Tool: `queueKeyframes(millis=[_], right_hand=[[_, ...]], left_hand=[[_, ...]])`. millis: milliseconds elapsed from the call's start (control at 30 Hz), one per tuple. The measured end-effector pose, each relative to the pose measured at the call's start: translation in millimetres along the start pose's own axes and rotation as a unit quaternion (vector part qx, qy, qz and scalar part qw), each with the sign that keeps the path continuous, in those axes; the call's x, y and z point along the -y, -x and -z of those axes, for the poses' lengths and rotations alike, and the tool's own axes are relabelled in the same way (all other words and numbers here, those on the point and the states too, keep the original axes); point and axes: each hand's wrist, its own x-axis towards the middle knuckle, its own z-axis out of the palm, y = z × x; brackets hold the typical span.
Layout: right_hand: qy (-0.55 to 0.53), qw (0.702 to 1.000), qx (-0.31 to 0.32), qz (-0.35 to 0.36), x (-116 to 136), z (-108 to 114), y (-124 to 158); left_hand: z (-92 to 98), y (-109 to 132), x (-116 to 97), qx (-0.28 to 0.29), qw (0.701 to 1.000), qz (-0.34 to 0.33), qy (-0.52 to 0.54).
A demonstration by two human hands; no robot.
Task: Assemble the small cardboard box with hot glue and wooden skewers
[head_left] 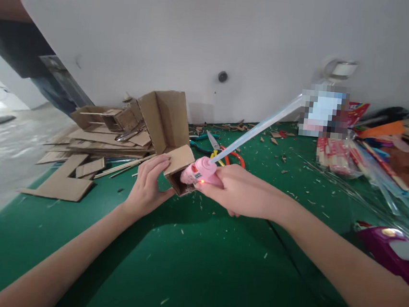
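Observation:
My right hand (239, 191) grips a pink glue gun (200, 171) whose small red light is on; a long clear glue stick (255, 128) sticks out of its back toward the upper right. The gun's nose points into a folded cardboard piece (166, 118) standing on the green mat (193, 268). My left hand (148, 184) holds the lower flap of that cardboard, fingers curled on its edge. The nozzle tip is hidden behind the flap.
Flat cardboard sheets and strips (77, 160) lie at the left edge. Scissors (216, 147) lie behind the glue gun. Packs of wooden sticks (336, 156) and coloured craft supplies fill the right. A purple tool (388, 248) lies at the right edge. Another person stands at the top left.

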Motion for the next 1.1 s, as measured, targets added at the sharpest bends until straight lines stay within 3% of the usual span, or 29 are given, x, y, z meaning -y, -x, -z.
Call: queueKeyframes(millis=[167,467,700,933,1100], right_hand=[[0.007,0.999,-0.04,-0.005,2,-15,-6],[0.032,0.998,0.057,0.019,-7,1,-5],[0.029,0.995,0.091,0.02,-5,4,-3],[0.012,1.0,0.029,0.001,-1,20,5],[-0.006,0.994,-0.106,0.002,-2,38,9]], left_hand=[[-0.4,1,0,0.001,1.0,-0.005,-0.018],[-0.9,2,0,0.016,0.999,-0.001,-0.049],[-1.2,-2,-2,0.019,0.998,0.027,-0.062],[-1.3,1,-2,0.067,0.993,0.077,-0.061],[0.8,0,-2,0.11,0.979,0.173,-0.001]])
